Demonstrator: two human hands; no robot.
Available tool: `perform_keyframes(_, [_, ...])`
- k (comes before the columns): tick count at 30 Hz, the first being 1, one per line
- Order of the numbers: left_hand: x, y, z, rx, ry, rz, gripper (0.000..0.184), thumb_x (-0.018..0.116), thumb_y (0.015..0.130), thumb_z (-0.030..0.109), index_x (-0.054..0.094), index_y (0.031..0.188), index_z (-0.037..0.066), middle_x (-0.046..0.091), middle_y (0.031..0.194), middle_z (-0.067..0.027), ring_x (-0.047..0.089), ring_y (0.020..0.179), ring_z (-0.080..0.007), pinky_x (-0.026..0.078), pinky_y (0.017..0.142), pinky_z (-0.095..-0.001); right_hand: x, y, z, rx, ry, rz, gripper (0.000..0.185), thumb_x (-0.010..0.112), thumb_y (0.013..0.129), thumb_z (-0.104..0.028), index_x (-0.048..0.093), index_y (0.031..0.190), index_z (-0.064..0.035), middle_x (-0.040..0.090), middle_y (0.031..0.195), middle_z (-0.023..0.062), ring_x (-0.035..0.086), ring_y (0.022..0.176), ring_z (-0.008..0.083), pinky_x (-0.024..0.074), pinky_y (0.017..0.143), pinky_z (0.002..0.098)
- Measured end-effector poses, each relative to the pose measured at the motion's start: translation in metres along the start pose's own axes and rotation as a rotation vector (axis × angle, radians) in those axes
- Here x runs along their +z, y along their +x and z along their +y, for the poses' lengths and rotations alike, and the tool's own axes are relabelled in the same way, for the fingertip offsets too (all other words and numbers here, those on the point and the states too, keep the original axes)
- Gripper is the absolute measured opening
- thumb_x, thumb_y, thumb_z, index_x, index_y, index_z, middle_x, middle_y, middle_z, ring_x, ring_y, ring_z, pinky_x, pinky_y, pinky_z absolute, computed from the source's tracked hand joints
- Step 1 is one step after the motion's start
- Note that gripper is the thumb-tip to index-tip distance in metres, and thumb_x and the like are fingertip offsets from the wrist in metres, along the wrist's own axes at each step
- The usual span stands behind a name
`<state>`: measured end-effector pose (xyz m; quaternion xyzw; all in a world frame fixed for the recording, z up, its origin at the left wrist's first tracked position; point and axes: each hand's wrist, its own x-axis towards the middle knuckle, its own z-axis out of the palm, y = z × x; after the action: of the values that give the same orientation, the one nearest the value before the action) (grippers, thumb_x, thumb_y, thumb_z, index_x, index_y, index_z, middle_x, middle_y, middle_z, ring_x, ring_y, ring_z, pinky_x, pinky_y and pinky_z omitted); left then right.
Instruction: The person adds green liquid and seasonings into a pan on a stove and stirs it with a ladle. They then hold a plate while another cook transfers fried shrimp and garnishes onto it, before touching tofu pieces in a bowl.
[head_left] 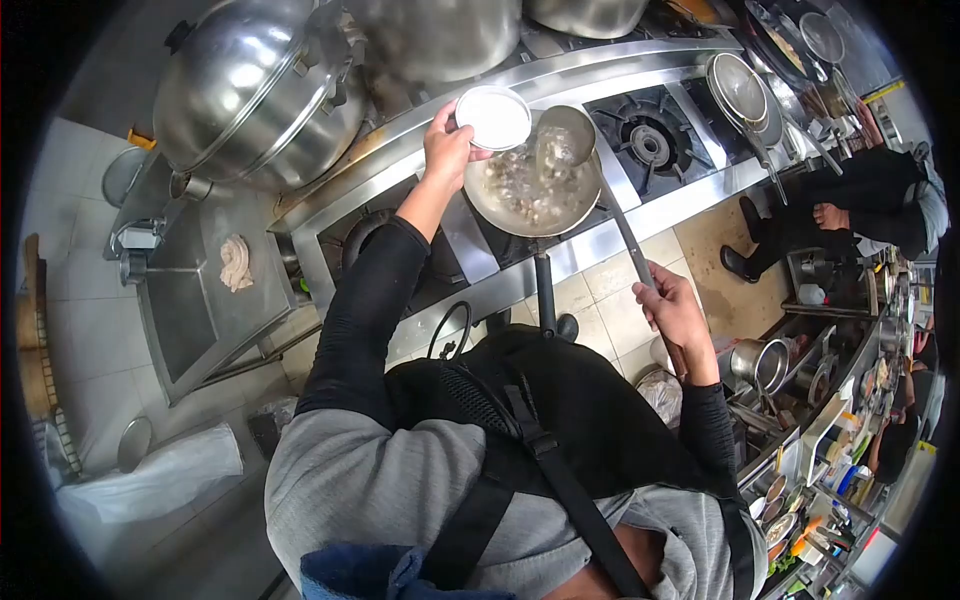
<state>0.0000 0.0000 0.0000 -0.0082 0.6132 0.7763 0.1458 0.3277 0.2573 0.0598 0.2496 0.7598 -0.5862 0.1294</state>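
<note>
My left hand [449, 143] grips a white bowl [494, 117] by its side, holding it just above the back left rim of a frying pan [487, 208]. What the bowl holds, if anything, I cannot make out against its white inside. Bubbling liquid with small pieces fills the pan, which sits on a burner with its black handle [545, 295] toward me. My right hand [675, 318] is wrapped round the long handle of a ladle [567, 137]. The ladle's round head is over the back right part of the pan, at the liquid.
A bare burner [650, 144] lies right of the pan, with strainers [736, 88] beyond it. Large steel pots [437, 35] stand behind. At left, a steel sink [185, 325] has a cloth [236, 263] beside it. Another person [850, 205] stands at the right near crowded shelves.
</note>
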Motion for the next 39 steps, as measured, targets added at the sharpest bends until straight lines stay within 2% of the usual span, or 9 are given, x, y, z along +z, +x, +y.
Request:
perform_keyframes(5, [-0.003,-0.01,0.006,-0.053,-0.039,0.014,0.07,0.051,0.085,-0.007,0.031,0.151,0.003,0.059,0.122,-0.0176,0.072,0.083,-0.0274,0.065,0.06,-0.0351,0.012,-0.004,0.018,-0.271,-0.395,0.19,0.039,0.068,0.092,-0.014,0.062,0.127,0.0033,0.057,0.068,-0.0003,0.051,0.054,0.0082,0.0444,0.051,0.0253])
perform_keyframes(8, [0.001,-0.006,0.007,-0.037,-0.045,0.006,0.069,0.051,0.085,-0.007,0.031,0.151,0.003,0.06,0.121,-0.0171,0.072,0.083,-0.0267,0.064,0.06,-0.0347,0.015,-0.008,0.019,-0.259,-0.433,0.167,0.036,0.068,0.092,-0.014,0.063,0.123,0.0047,0.054,0.066,-0.0027,0.049,0.054,0.0051,0.0415,0.049,0.0234])
perform_keyframes(11, [0.003,-0.002,0.006,-0.03,-0.026,0.007,0.069,0.05,0.086,-0.007,0.031,0.151,0.003,0.059,0.122,-0.0172,0.072,0.083,-0.0265,0.064,0.061,-0.0345,0.019,-0.02,-0.001,0.081,0.023,-0.077,0.039,0.065,0.094,-0.011,0.06,0.129,0.0062,0.053,0.071,-0.0029,0.048,0.053,0.0034,0.039,0.046,0.021])
perform_keyframes(12, [0.005,-0.002,0.006,-0.03,-0.034,0.005,0.068,0.05,0.086,-0.007,0.031,0.151,0.003,0.06,0.122,-0.0172,0.072,0.083,-0.0264,0.064,0.061,-0.0344,0.019,-0.021,-0.003,0.166,0.196,-0.115,0.029,0.064,0.095,-0.009,0.062,0.12,0.0054,0.055,0.073,-0.0016,0.049,0.053,0.0032,0.0388,0.044,0.0192])
perform_keyframes(15, [0.007,-0.003,0.006,-0.03,-0.045,0.002,0.068,0.05,0.086,-0.008,0.032,0.15,0.003,0.06,0.122,-0.0169,0.071,0.084,-0.0261,0.064,0.06,-0.034,0.02,-0.024,0.0,0.247,0.529,-0.141,0.025,0.063,0.095,-0.009,0.062,0.116,0.0041,0.057,0.073,-0.0016,0.048,0.052,0.0025,0.0378,0.043,0.0178])
perform_keyframes(24, [0.005,-0.003,0.003,-0.013,-0.045,-0.001,0.067,0.05,0.086,-0.008,0.034,0.15,0.003,0.058,0.126,-0.0171,0.071,0.087,-0.0261,0.065,0.06,-0.0341,0.01,-0.026,-0.005,0.064,0.233,-0.035,0.032,0.062,0.096,-0.009,0.06,0.125,0.0042,0.053,0.072,-0.0039,0.048,0.053,0.0026,0.0385,0.044,0.0199])
perform_keyframes(34, [0.007,-0.003,0.005,0.025,-0.021,-0.008,0.065,0.05,0.088,-0.008,0.034,0.149,0.004,0.056,0.127,-0.0159,0.071,0.085,-0.0256,0.065,0.061,-0.0345,0.025,0.046,0.039,-0.323,-0.393,0.207,0.053,0.071,0.09,-0.013,0.054,0.138,0.0003,0.058,0.071,0.006,0.053,0.058,0.0111,0.0461,0.055,0.0302])
perform_keyframes(37, [0.008,-0.006,0.007,0.008,-0.019,-0.001,0.065,0.049,0.088,-0.008,0.034,0.15,0.004,0.054,0.129,-0.0162,0.071,0.086,-0.0258,0.065,0.06,-0.034,0.044,0.055,0.035,-0.339,-0.354,0.138,0.053,0.071,0.091,-0.014,0.054,0.138,0.0012,0.059,0.07,0.0045,0.053,0.058,0.01,0.0446,0.053,0.0283])
perform_keyframes(39, [0.007,-0.005,0.007,0.011,-0.014,0.003,0.065,0.05,0.088,-0.009,0.034,0.15,0.004,0.054,0.128,-0.016,0.071,0.085,-0.0256,0.065,0.06,-0.0337,0.048,0.047,0.033,-0.067,0.011,-0.06,0.04,0.069,0.092,-0.011,0.06,0.128,0.0035,0.061,0.076,0.0052,0.055,0.059,0.0115,0.0459,0.053,0.0273])
